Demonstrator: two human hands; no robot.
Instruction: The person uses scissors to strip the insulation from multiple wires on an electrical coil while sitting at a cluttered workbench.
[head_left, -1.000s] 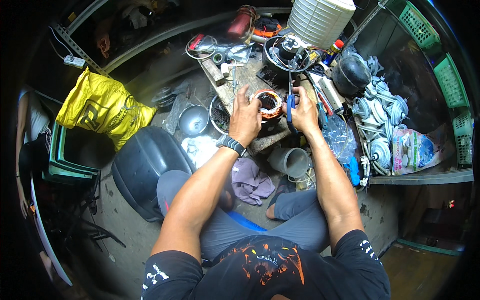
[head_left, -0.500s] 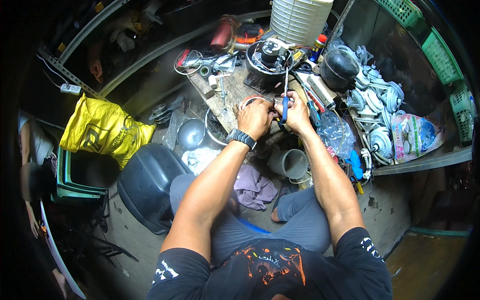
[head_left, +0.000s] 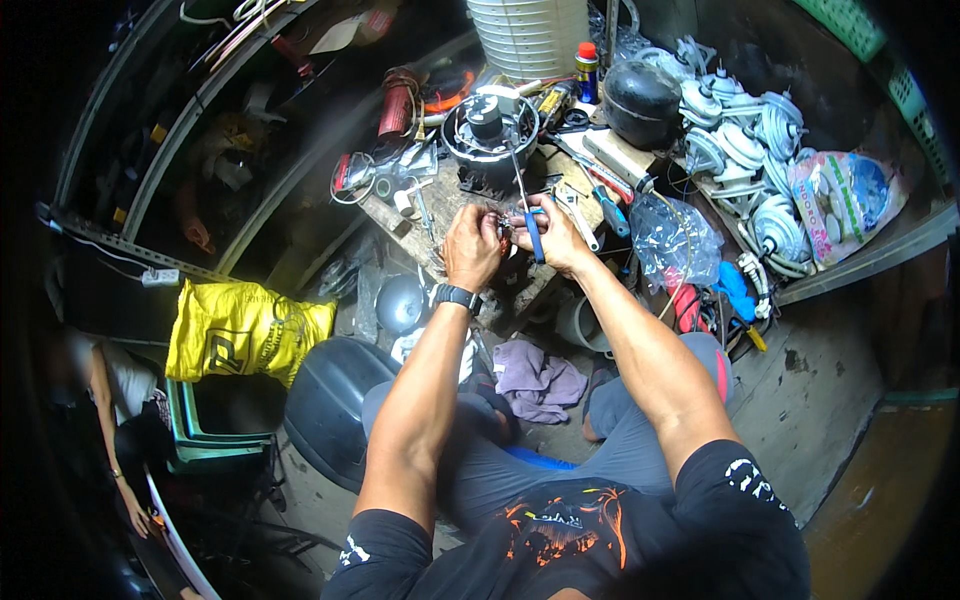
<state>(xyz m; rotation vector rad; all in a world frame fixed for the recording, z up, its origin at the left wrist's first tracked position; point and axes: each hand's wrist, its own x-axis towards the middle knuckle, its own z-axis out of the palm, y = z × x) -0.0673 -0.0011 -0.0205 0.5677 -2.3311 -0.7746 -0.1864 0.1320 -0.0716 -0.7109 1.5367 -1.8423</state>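
Over the wooden workbench (head_left: 388,217), my two hands meet close together. My left hand (head_left: 472,247), with a dark watch on its wrist, is closed, its fingertips pinching a small dark part with an orange bit (head_left: 505,232). My fingers hide most of that part. My right hand (head_left: 556,238) grips a blue-handled screwdriver (head_left: 534,238), its long shaft pointing away from me. The fingertips of that hand also reach the small part. Just beyond my hands stands a round motor assembly (head_left: 487,122) in a ring-shaped frame.
Right of my hands lie a blue-handled tool (head_left: 611,212), a clear plastic bag (head_left: 678,240) and a dark dome (head_left: 642,104). Grey-white pulley-like parts (head_left: 740,140) pile up farther right. A white ribbed tub (head_left: 530,38) stands behind. A yellow sack (head_left: 245,330) and another person's arm (head_left: 105,410) are at left.
The view has turned, so the bench things sit farther left. The screwdriver remains in my right hand. An orange-rimmed ring by my left hand no longer shows plainly.
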